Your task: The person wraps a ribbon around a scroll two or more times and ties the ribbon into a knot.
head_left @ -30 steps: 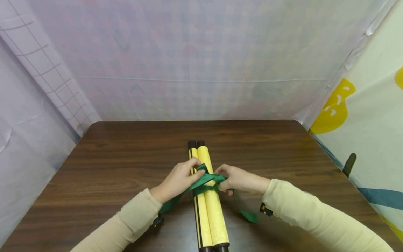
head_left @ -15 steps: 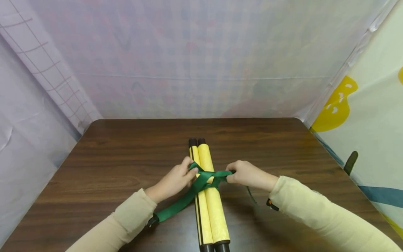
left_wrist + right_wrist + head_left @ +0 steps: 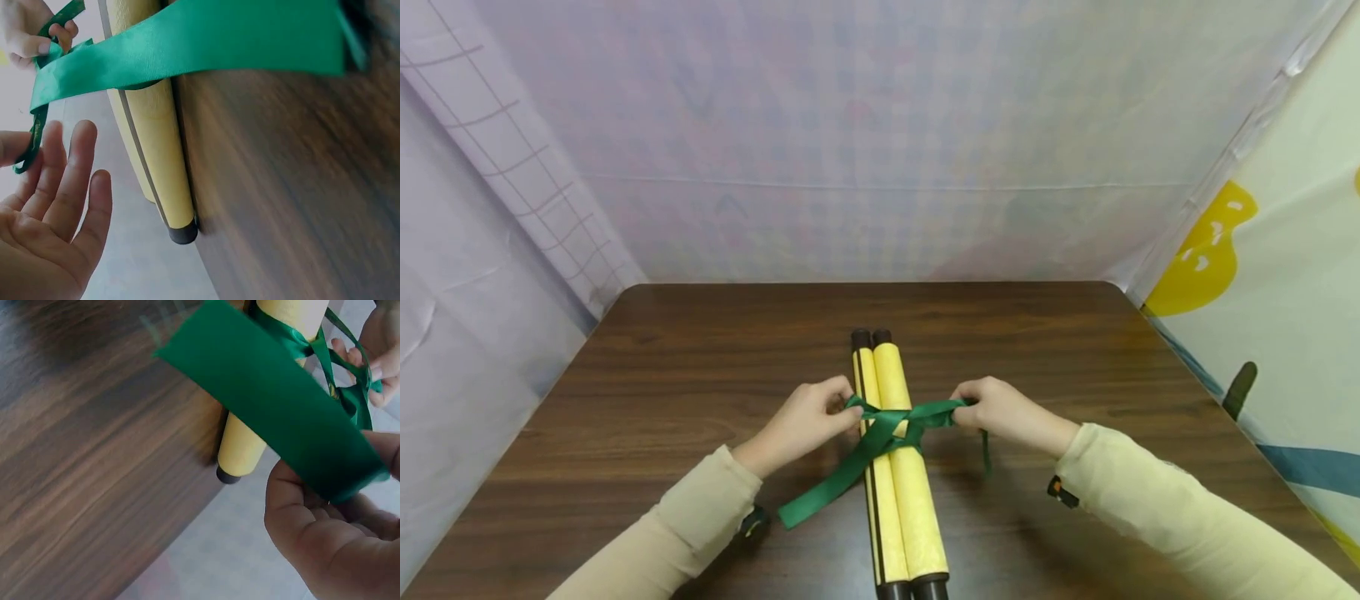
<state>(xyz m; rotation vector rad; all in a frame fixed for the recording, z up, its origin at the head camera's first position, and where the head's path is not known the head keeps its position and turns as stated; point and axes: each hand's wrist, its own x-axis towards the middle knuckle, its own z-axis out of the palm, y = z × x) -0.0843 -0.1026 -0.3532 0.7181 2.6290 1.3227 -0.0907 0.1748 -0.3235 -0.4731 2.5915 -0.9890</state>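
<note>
A yellow scroll, rolled from both sides into two tubes with dark end knobs, lies lengthwise on the table. Round its middle runs a green ribbon, crossed over itself on top. My left hand pinches a small loop of it left of the scroll; in the left wrist view thumb and index finger hold the loop while the other fingers are extended. On the right, my right hand pinches another stretch of ribbon, whose wide tail hangs past the fingers in the right wrist view. The knot itself is small and partly covered.
The brown wooden table reaches back to a pale checked curtain. A patterned cloth hangs at the right side, and a white sheet at the left. Dark wrist devices show below both sleeves.
My hands have drawn apart, the left to the left and the right to the right, stretching the ribbon between them across the scroll. Its left tail now lies free beside the scroll.
</note>
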